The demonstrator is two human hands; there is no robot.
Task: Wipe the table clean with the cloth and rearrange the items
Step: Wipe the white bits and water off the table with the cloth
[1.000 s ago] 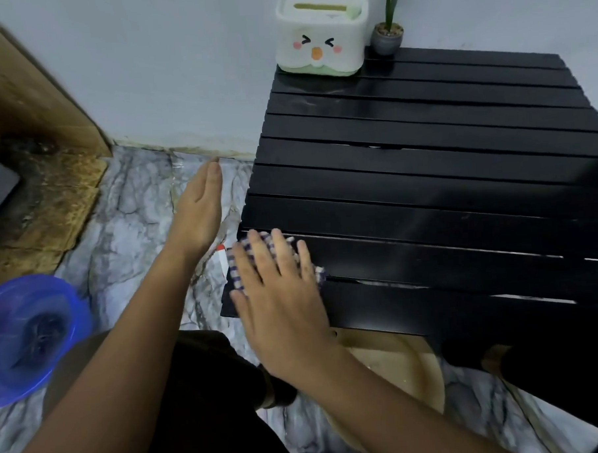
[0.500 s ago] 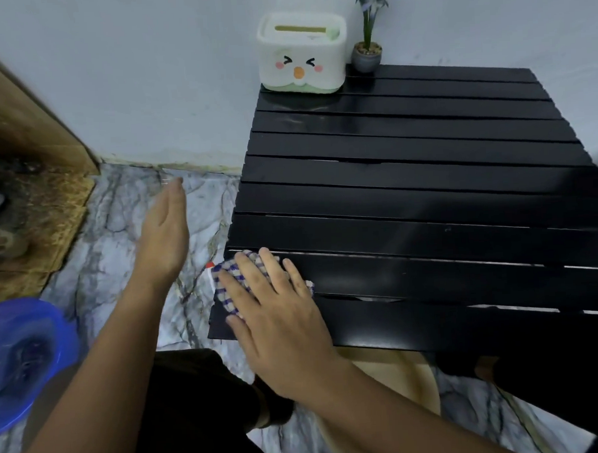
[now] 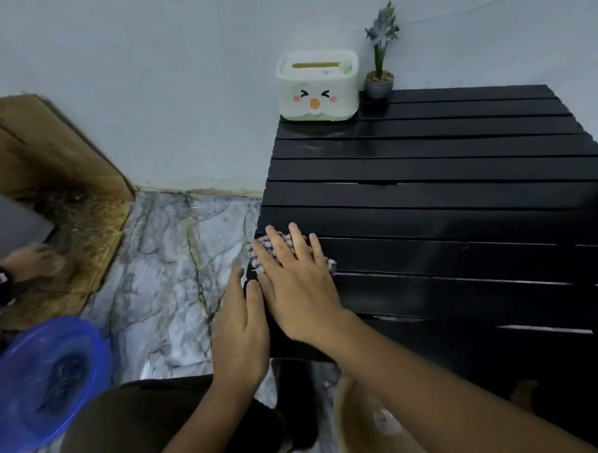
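The right hand's fingers (image 3: 300, 240) lie straight and slightly spread, flat on top of the checked cloth (image 3: 263, 253), pressing it onto the black slatted table (image 3: 443, 192). The right hand (image 3: 298, 283) covers most of the cloth; only checked patches show between the fingers, at the left edge, and as a small corner beside the little finger. The cloth sits at the table's left edge, on the slats near the front corner, its left side reaching or just overhanging that edge.

The left hand (image 3: 240, 328) lies just beside the right one, fingers straight and held together, set along the table's left edge with the fingertips pointing toward the cloth; it holds nothing.

To the right of the cloth the slats run bare across the whole width to the far side. At the back left corner stand a white tissue box (image 3: 318, 85) with a cartoon face and, just beside it, a small potted plant (image 3: 379, 82), both against the wall and well apart from the hands. Left of the table is marble-patterned floor, with a blue basin (image 3: 40, 381) near the front left.
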